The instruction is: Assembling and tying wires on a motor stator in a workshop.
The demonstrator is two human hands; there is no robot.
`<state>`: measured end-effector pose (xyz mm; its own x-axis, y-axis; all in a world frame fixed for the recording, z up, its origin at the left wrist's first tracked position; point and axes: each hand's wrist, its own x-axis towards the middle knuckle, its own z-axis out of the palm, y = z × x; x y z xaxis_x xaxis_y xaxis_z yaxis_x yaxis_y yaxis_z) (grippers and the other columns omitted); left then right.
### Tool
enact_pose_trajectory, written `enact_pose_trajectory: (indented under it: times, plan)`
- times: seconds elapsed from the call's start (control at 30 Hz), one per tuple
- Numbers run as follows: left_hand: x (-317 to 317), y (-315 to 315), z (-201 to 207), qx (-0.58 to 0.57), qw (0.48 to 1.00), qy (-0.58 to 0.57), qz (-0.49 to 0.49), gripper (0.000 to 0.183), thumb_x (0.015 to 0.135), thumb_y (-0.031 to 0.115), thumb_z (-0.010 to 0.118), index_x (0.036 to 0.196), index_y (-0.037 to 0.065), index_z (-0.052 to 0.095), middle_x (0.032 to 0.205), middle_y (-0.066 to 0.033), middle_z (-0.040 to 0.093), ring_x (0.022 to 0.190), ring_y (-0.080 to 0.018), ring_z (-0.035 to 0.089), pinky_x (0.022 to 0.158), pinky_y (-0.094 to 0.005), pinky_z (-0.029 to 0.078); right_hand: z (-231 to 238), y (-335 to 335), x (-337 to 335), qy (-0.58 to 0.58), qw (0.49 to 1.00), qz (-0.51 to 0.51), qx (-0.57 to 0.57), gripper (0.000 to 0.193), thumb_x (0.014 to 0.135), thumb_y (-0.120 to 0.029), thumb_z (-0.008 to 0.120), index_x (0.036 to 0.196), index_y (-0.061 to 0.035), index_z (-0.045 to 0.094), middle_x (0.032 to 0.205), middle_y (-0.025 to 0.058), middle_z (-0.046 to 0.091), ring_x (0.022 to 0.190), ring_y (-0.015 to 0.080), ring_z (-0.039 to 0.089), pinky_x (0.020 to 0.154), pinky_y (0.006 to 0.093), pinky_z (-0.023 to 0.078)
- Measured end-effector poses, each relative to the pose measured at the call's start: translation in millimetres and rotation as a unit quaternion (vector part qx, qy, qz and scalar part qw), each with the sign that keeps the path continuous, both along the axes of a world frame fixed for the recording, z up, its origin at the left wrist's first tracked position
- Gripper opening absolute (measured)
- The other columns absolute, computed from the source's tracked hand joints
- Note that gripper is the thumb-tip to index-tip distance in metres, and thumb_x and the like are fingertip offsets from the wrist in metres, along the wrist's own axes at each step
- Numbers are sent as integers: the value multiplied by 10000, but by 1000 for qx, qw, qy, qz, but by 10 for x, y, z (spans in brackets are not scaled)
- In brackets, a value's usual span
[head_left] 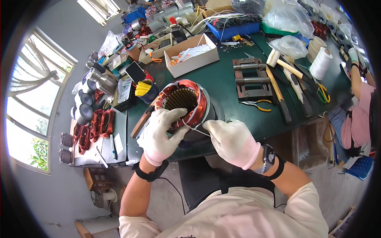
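In front of me on the bench stands a motor stator (201,102), its copper windings forming a ring around a slotted core. My left hand (162,133), in a white glove, grips the near left side of the winding ring, with its fingers over the top edge. A thin white cord (198,130) runs from the windings toward the right. Its end is pinched in my gloved right hand (232,141), beside the stator's near right side. The fingertips of both gloves partly hide the cord.
Behind the stator are a cardboard box (193,56) and a cup of yellow strips (147,92). Copper coils (95,125) lie at left. Pliers (257,105), a metal fixture (251,79), mallets (286,67) and a white thread spool (320,64) sit at right. A co-worker's arm (356,79) shows far right.
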<state>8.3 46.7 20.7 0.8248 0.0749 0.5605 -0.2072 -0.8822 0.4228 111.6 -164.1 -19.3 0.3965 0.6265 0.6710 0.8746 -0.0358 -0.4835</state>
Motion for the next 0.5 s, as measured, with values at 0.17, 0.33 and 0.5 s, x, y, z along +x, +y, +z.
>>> enact_pose_trajectory:
  times: [0.17,0.33,0.5]
  plan:
    - [18,-18,124,-20,999,50,4,434,783,68,868,1197,72,737,971,-88,689,869,-261,646,798,-356,542,54,-14,-23,-8,999,5,-33,179,886,-33,654,1051,-47,586,755,107,628,624,317,673,573,410,540]
    - [60,-56,267,14,997,80,-1,511,774,69,833,1265,52,692,997,-119,712,916,-300,672,863,-399,540,127,66,70,39,996,60,-60,160,918,-66,665,1050,-33,580,779,140,665,702,354,704,635,435,566]
    - [157,70,375,97,978,166,-79,434,796,143,756,1211,23,709,946,-162,742,928,-377,692,906,-439,504,455,127,215,205,952,112,-197,248,938,-177,737,1043,-27,569,893,179,735,834,402,723,755,507,558]
